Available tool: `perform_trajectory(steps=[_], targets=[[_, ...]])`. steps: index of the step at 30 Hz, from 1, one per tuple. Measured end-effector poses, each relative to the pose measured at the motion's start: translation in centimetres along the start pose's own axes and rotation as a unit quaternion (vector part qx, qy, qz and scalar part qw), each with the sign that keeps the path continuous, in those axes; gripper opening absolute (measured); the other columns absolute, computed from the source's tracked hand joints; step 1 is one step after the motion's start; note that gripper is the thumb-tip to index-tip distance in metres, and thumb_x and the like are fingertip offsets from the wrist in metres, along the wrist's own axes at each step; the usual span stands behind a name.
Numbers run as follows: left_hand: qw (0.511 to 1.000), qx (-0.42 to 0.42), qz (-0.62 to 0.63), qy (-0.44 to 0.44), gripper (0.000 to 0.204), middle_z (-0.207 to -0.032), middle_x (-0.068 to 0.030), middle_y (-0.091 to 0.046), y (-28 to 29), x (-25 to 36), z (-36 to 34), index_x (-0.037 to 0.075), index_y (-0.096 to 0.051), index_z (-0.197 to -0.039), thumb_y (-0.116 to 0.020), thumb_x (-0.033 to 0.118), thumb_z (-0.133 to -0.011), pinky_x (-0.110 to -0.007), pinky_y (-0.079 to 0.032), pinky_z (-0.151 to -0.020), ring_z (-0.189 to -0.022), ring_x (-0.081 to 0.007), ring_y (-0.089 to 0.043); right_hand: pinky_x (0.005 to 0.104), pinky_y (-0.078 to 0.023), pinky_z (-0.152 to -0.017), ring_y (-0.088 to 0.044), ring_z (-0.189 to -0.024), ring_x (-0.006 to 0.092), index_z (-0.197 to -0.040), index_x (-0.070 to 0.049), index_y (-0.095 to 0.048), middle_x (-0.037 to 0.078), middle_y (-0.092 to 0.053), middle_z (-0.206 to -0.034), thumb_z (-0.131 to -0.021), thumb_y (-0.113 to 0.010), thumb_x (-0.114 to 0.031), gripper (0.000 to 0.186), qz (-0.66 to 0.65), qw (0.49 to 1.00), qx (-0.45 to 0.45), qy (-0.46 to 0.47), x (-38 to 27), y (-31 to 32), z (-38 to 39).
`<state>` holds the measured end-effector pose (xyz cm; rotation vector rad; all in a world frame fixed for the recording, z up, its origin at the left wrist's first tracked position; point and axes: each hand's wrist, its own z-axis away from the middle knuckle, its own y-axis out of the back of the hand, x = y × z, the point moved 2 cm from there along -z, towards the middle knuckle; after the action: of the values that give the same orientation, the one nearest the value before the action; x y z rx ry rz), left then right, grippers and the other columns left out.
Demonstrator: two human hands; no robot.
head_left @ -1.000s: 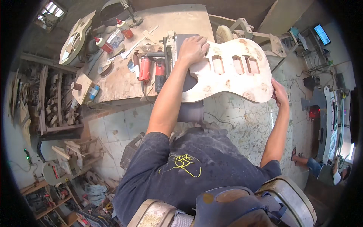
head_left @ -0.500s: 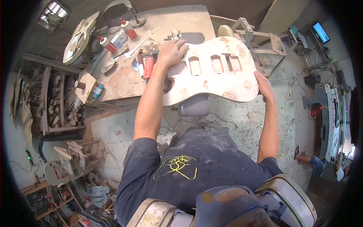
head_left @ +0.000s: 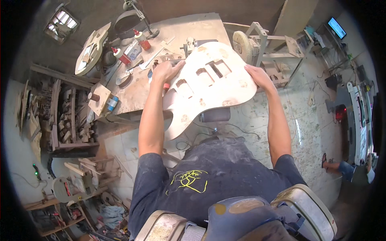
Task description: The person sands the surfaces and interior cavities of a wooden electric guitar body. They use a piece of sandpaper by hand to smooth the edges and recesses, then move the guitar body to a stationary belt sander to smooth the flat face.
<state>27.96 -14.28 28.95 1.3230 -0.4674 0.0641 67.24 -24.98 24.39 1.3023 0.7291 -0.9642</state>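
A pale wooden electric guitar body (head_left: 223, 89) is held out in front of me, tilted, with rectangular pockets cut through its face and brownish knotty patches on it. My left hand (head_left: 167, 72) grips its left edge near the neck end, fingers closed on the rim. At the rounded far-right edge my right hand (head_left: 259, 76) holds on, thumb over the top face and the other fingers mostly hidden beneath. Below the body shows a grey cylindrical sanding drum (head_left: 216, 115); whether the wood touches it I cannot tell. A red tool (head_left: 166, 86) peeks out beside my left wrist.
The wooden workbench (head_left: 189, 26) carries two red-capped glue bottles (head_left: 141, 39) and a lamp (head_left: 138, 16). Another guitar body (head_left: 93, 50) stands at its left. A wheel on a wooden frame (head_left: 242, 45) is to the right. Cables (head_left: 241, 130) lie on the floor. Another person (head_left: 350, 170) sits far right.
The guitar body has turned, its narrow end swinging toward me and its wide end moving left and away. My right hand has moved up and left along its edge; both hands keep hold.
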Motion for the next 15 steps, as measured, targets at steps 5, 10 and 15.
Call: perform_trajectory(steps=[5,10,15], targets=[[0.992,-0.083,0.085,0.05,0.07,-0.109,-0.0199,-0.073,2.4,-1.5,4.2,0.005,-0.072,-0.12,-0.045,0.066,-0.096,-0.041,-0.049,-0.093,-0.104,-0.0322,-0.069,0.0371,-0.048,-0.097,-0.065,-0.109,0.0353,-0.111,-0.01,-0.076,0.023,-0.07,-0.116,-0.095,-0.059,-0.044,0.041,0.118,0.993,-0.022,-0.024,-3.2,-3.2,-3.9],[0.985,-0.05,0.159,0.049,0.065,-0.124,-0.0174,-0.069,1.0,-7.5,5.5,0.004,-0.064,-0.133,-0.046,0.057,-0.101,-0.039,-0.045,-0.1,-0.116,-0.0304,-0.063,0.047,-0.051,-0.093,-0.067,-0.099,0.0395,-0.107,-0.014,-0.078,0.021,-0.073,-0.099,-0.092,-0.061,-0.04,0.035,0.235,0.942,0.165,0.173,-6.1,-7.7,-7.0],[0.987,-0.016,0.129,0.099,0.069,-0.122,-0.0245,-0.069,1.0,-9.9,6.5,0.003,-0.07,-0.123,-0.04,0.061,-0.102,-0.041,-0.045,-0.1,-0.115,-0.0372,-0.065,0.0481,-0.05,-0.096,-0.065,-0.103,0.0437,-0.108,-0.018,-0.079,0.021,-0.073,-0.104,-0.092,-0.061,-0.039,0.033,0.149,0.97,0.074,0.175,-6.1,-9.8,-11.1]])
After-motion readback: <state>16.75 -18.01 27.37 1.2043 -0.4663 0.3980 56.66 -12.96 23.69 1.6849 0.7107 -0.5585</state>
